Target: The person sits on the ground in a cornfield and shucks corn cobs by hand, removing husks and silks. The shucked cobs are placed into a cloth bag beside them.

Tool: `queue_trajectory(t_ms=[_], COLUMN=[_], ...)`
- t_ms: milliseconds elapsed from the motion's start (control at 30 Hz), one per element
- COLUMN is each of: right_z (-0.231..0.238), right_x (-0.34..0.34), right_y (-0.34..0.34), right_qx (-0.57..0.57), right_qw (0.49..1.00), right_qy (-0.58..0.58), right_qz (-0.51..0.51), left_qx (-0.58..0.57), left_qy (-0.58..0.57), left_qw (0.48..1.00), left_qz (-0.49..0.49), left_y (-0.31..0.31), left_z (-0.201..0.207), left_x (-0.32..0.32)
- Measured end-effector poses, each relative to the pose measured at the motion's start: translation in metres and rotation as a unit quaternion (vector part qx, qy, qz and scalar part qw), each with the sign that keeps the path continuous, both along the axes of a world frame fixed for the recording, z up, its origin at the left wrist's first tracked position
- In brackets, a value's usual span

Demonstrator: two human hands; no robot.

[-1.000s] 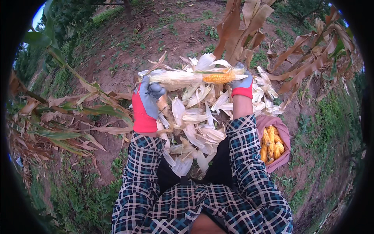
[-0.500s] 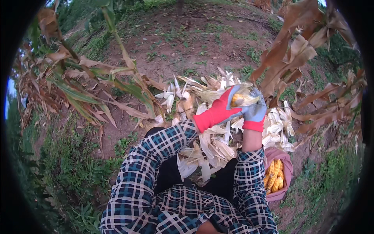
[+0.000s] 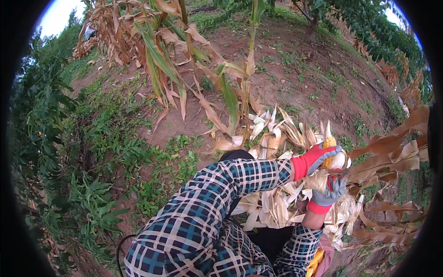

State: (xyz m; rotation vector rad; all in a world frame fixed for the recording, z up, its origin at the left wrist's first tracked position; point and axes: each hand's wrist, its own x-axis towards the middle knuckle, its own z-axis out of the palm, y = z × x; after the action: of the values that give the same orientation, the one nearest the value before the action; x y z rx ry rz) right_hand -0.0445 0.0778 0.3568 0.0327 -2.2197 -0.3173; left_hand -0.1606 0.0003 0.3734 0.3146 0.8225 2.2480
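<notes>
A yellow ear of corn (image 3: 329, 143), partly out of its pale husk, points upward in front of me, toward the right. Round its middle is my left hand (image 3: 312, 160), in a red and grey glove, closed on the ear. Just below, my right hand (image 3: 330, 194), gloved alike, is closed on dry corn husk (image 3: 318, 180) peeled down from the ear's base. Some of the right fingers are hidden behind the husk. Loose pale husks (image 3: 272, 210) lie heaped beneath both hands.
At the lower right, a pinkish sack (image 3: 326, 255) holds yellow corn ears (image 3: 315, 263), partly hidden by my right sleeve. Dry corn stalks (image 3: 184, 41) stand ahead, and brown leaves (image 3: 392, 164) hang close on the right. Green weeds (image 3: 99, 210) cover the left ground.
The view has swung left, so my hands and the sack sit farther right and lower in the picture. More yellow kernels show, and the husk is now pulled down toward my right hand.
</notes>
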Motion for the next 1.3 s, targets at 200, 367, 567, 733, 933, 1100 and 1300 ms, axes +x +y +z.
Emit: queue_trajectory(t_ms=[200, 367, 567, 733, 933, 1100, 1300], right_z=[-0.005, -0.003, 0.023, 0.037, 0.02, -0.02, -0.019], right_x=[-0.002, 0.004, 0.012, 0.001, -0.015, -0.014, -0.012], right_y=[0.004, -0.001, 0.045, 0.01, -0.039, -0.045, -0.053], right_qx=[-0.782, -0.906, -0.76, -0.743, -0.677, -0.796, -0.808], right_qw=[0.41, 0.302, 0.56, 0.537, 0.679, 0.528, 0.525], right_qy=[-0.085, -0.117, -0.007, 0.046, -0.062, -0.172, -0.14], right_qz=[0.462, 0.271, 0.329, 0.397, 0.277, 0.24, 0.227], left_qx=[-0.025, -0.217, -0.418, -0.341, -0.268, -0.225, -0.145], left_qy=[-0.13, 0.146, 0.52, 0.536, 0.356, 0.367, 0.285], left_qw=[0.982, 0.937, 0.712, 0.751, 0.854, 0.851, 0.928], left_qz=[0.136, 0.231, 0.217, 0.179, 0.269, 0.302, 0.191], left_y=[-0.025, -0.035, -0.033, -0.034, -0.034, -0.049, -0.048], left_z=[0.01, 0.007, -0.01, 0.004, 0.0, 0.018, 0.012], left_x=[-0.066, -0.05, -0.011, 0.023, 0.007, -0.01, -0.005])
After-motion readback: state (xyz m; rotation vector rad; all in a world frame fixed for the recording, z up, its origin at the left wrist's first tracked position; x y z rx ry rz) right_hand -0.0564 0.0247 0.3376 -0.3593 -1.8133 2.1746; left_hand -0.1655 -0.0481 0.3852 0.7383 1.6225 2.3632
